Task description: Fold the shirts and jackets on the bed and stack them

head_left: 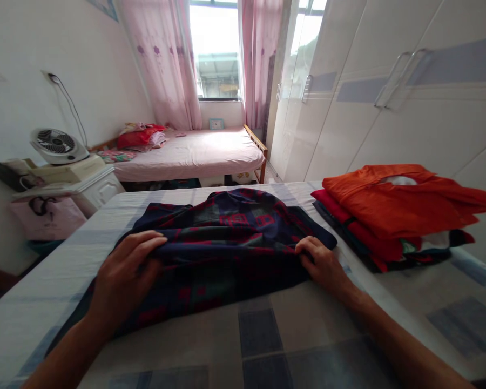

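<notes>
Two bare hands are set on a dark navy and red plaid cloth garment that is spread across the near bed with its pale checked sheet. The left hand is closed over a bunched fold at the garment's left side; the right hand has its grip pinched shut on the right edge. A folding step appears to be in hand, with the near part gathered along one line. The next move would call for both edges to be lifted evenly and kept level. A folded stack of orange and red clothes lies just beside the garment, to the right.
</notes>
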Demonstrator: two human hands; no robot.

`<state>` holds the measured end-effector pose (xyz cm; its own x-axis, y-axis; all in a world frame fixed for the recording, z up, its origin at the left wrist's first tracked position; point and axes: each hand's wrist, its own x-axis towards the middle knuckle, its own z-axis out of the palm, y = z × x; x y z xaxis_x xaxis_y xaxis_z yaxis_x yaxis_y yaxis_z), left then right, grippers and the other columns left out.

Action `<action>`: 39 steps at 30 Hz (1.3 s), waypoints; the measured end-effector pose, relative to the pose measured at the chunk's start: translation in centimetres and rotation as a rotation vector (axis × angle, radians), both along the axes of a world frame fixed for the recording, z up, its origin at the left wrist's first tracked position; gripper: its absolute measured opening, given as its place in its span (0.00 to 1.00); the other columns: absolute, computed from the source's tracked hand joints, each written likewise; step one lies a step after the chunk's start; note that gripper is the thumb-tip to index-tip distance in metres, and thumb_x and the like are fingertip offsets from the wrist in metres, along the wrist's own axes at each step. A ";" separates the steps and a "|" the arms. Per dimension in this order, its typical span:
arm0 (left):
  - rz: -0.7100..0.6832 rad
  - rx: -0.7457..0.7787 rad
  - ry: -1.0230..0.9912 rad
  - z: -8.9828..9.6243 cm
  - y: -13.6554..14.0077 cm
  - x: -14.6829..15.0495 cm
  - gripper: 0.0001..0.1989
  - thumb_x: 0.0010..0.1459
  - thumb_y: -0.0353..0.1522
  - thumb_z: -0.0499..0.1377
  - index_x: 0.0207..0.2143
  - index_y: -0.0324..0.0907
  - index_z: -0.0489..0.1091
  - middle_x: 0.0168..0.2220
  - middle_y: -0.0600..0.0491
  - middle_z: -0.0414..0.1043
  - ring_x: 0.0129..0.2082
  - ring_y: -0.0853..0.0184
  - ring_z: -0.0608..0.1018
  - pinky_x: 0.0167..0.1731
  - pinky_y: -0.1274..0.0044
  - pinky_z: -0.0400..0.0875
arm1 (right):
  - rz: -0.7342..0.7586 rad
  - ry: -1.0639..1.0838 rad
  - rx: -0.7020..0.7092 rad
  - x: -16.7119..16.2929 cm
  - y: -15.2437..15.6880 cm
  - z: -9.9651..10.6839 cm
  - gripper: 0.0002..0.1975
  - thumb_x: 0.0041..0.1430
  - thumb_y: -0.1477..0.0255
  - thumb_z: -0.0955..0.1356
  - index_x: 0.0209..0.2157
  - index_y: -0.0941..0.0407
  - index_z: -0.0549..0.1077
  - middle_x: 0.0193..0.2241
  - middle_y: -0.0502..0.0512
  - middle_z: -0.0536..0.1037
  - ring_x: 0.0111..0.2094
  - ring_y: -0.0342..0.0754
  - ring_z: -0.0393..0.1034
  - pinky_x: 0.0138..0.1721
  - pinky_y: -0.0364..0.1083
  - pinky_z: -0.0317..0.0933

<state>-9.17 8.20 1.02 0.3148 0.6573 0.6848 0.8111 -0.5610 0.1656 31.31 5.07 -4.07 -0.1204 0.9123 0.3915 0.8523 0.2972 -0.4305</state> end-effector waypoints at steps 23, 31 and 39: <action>-0.134 -0.579 0.146 -0.7 7.7 15.7 0.17 0.59 0.42 0.53 0.31 0.40 0.75 0.39 0.45 0.74 0.45 0.59 0.73 0.48 0.68 0.65 | 0.172 -0.115 0.236 -1.3 -1.3 -2.1 0.10 0.54 0.84 0.61 0.31 0.55 0.66 0.33 0.53 0.72 0.45 0.49 0.66 0.46 0.49 0.57; -0.134 -0.790 0.184 -2.6 10.6 17.2 0.14 0.60 0.39 0.55 0.39 0.37 0.70 0.38 0.51 0.72 0.36 0.67 0.75 0.38 0.70 0.72 | 0.170 -0.066 0.167 -1.3 -1.3 -2.2 0.11 0.51 0.86 0.61 0.30 0.54 0.64 0.32 0.52 0.71 0.44 0.50 0.65 0.45 0.50 0.57; 0.034 -0.671 0.053 -2.5 9.9 16.0 0.14 0.63 0.39 0.49 0.39 0.41 0.68 0.37 0.51 0.72 0.36 0.65 0.75 0.36 0.72 0.69 | 0.125 -0.103 0.118 -1.5 -1.4 -2.2 0.11 0.48 0.86 0.61 0.30 0.55 0.64 0.33 0.53 0.71 0.43 0.50 0.65 0.45 0.50 0.57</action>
<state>6.80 18.13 -1.48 0.3081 0.9451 0.1085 0.8433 -0.3241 0.4287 29.77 3.69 -6.29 -0.2749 0.8361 0.4747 0.8434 0.4468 -0.2984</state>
